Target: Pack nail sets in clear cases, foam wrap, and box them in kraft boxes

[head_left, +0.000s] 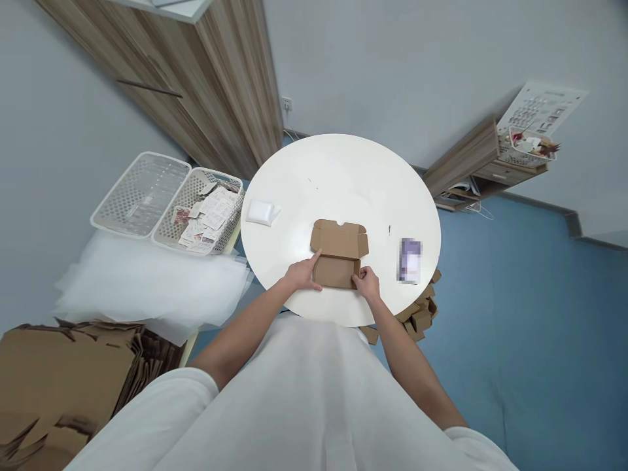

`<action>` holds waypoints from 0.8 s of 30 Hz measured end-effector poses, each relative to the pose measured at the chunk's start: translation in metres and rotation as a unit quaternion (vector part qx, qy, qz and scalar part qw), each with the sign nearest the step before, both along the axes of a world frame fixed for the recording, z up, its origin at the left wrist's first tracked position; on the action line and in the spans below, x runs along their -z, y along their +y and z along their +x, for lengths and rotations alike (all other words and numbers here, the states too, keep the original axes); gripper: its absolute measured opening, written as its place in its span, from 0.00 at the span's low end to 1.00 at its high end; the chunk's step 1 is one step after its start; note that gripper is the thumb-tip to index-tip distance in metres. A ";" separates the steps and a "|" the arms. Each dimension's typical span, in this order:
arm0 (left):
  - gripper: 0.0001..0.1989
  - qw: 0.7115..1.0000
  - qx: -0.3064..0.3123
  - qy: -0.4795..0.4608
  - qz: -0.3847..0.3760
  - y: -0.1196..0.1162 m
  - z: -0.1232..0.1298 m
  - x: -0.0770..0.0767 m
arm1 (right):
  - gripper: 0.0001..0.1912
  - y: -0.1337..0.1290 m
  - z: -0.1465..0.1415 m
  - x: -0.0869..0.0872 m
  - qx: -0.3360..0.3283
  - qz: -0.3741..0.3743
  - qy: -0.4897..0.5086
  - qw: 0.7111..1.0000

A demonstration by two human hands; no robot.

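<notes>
An open brown cardboard box (335, 272) lies on the round white table (353, 170), its flapped lid tilted up on the far side. My left hand (303, 272) rests against the box's left wall, thumb and fingers spread apart. At the right wall, my right hand (366, 282) pinches the cardboard edge between thumb and fingers. A small white wrapped packet (260, 212) sits at the table's left. Towards the right edge is a purple and white item (410, 260), blurred out.
Left of the table stand a white basket of papers (228, 229) and one of clear plastic (101, 219). Translucent sheets (152, 278) and flat cardboard (59, 373) are stacked nearer me. Folded boxes (420, 320) lie below the table's right edge.
</notes>
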State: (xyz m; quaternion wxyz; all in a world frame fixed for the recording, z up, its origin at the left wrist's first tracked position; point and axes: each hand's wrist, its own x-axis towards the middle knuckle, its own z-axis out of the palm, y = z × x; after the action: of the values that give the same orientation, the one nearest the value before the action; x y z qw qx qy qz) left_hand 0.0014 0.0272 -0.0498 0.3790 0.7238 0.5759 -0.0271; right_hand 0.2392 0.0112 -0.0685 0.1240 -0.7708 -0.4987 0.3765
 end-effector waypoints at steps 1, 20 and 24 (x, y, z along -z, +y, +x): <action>0.58 1.000 0.002 -0.003 0.003 -0.001 0.000 0.000 | 0.09 0.001 -0.001 0.001 -0.005 -0.001 -0.011 1.000; 0.41 0.955 -0.219 -0.191 -0.057 -0.048 0.001 0.012 | 0.31 -0.031 -0.001 -0.013 0.029 -0.001 0.100 0.995; 0.34 0.938 -0.224 -0.252 -0.083 -0.047 0.010 0.011 | 0.32 -0.042 0.000 -0.012 0.022 0.017 0.190 0.981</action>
State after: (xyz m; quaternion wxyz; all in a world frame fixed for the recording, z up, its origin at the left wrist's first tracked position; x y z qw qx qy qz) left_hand 0.0116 -0.0198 -0.0610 0.5668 0.5247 0.6047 0.1943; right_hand 0.2394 -0.0304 -0.0562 0.2378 -0.6937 -0.4560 0.5043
